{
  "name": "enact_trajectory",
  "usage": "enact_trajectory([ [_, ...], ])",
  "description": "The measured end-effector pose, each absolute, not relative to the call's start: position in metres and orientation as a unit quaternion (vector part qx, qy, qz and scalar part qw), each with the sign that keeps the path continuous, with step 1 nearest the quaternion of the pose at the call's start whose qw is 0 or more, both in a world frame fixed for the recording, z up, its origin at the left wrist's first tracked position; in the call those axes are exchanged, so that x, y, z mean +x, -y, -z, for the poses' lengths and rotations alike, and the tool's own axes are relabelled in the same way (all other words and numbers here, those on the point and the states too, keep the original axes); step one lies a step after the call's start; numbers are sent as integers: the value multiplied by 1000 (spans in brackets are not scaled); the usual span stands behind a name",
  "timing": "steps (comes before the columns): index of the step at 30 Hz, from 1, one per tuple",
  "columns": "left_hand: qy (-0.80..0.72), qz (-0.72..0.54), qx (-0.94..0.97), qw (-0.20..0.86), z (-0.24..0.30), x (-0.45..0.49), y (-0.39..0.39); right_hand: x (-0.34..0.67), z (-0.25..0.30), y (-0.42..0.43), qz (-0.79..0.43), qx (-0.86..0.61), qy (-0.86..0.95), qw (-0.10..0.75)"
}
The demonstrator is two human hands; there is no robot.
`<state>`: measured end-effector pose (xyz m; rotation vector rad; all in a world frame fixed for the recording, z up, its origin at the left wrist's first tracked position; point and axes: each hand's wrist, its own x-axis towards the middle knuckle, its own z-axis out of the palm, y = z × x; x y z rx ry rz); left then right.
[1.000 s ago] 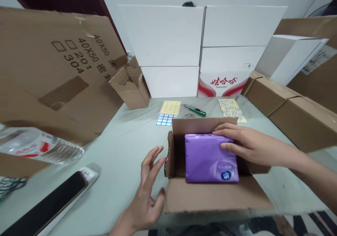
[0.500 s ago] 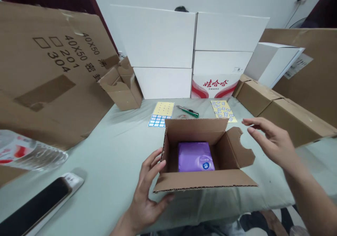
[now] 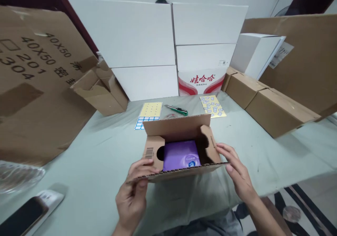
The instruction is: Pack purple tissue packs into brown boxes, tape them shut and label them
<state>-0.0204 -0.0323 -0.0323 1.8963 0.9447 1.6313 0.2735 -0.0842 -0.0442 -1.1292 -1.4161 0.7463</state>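
Observation:
A small brown cardboard box stands in front of me with its top flaps up. Inside lies a purple tissue pack with a blue round logo. My left hand is at the box's near left corner, its fingers over the left side flap and its thumb against the front flap. That side flap leans inward over the box. My right hand presses stretched fingers on the outside of the right flap, thumb apart from them near the front flap's corner.
Behind the box lie a green utility knife, a sticker sheet and a yellow sheet. White boxes form a back wall. Brown cartons flank both sides. At left are a phone and a plastic bottle.
My right hand has come down from the air onto the right flap, which now stands more upright. The left flap has been folded inward, and the front flap has been raised. The view has shifted right.

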Motion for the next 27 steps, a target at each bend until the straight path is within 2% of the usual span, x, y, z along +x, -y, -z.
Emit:
enact_trajectory([
  [3, -432, -670, 536, 277, 38, -15, 33, 269, 51, 82, -334, -464, 559, 601],
  [7, -480, -751, 383, 243, 35, -13, 27, 265, 55, 77, -316, -488, 574, 577],
  [10, -468, -766, 382, 221, 28, -14, 25, 261, 46, 72, -289, -491, 605, 555],
  [16, -461, -750, 396, 260, 34, -19, 29, 260, 16, 57, -90, -458, 690, 552],
  [27, -434, -758, 378, 306, 38, -17, 32, 261, 5, 40, 61, -427, 756, 492],
])
